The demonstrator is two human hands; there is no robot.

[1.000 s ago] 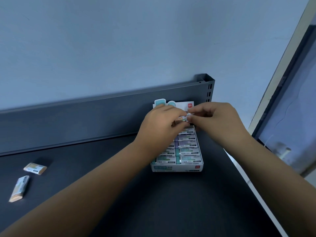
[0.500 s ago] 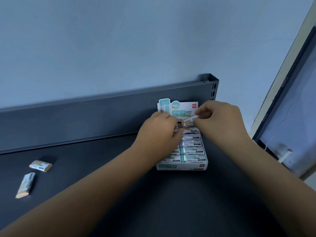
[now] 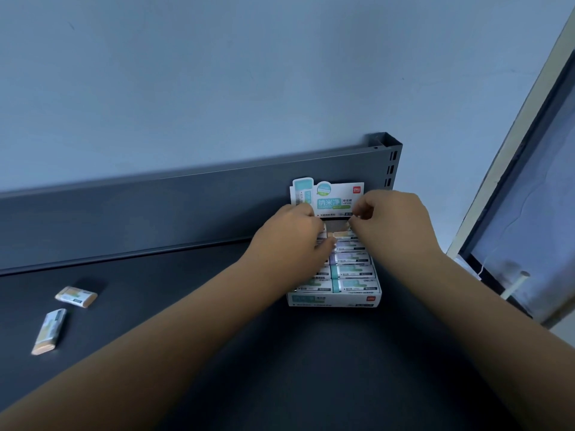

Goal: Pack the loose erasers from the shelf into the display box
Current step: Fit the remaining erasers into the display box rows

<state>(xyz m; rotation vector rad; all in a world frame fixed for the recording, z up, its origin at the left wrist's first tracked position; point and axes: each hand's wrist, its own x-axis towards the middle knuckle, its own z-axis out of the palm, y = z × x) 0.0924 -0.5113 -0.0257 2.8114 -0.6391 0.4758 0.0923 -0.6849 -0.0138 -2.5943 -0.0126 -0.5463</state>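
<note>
I am looking down at two bare hands meeting over a white display box (image 3: 334, 300). It is sitting on a dark grey shelf (image 3: 193, 306), close to the back panel (image 3: 155, 219) and near the shelf's right end.

The left hand (image 3: 289, 241) is lying curled across the box's left column and hiding the erasers there. I cannot tell whether its fingers are holding anything. The right hand (image 3: 395, 222) is bending its fingers at the box's back right corner, and its grip is just as unreadable.

Between the two hands a tan-ended eraser (image 3: 342, 234) is lying in the back row (its label is too blurred to read). The packed erasers (image 3: 353, 272) of the right column are showing in front of it. The box's printed header card (image 3: 337, 197) is standing upright behind the hands, its lower edge covered.

Far to the left on the shelf, a loose eraser (image 3: 76, 296) is lying near a second loose eraser (image 3: 49, 331). Both forearms (image 3: 186, 321) are running off the bottom edge, and a window frame (image 3: 508, 150) is being cut off at the right.
</note>
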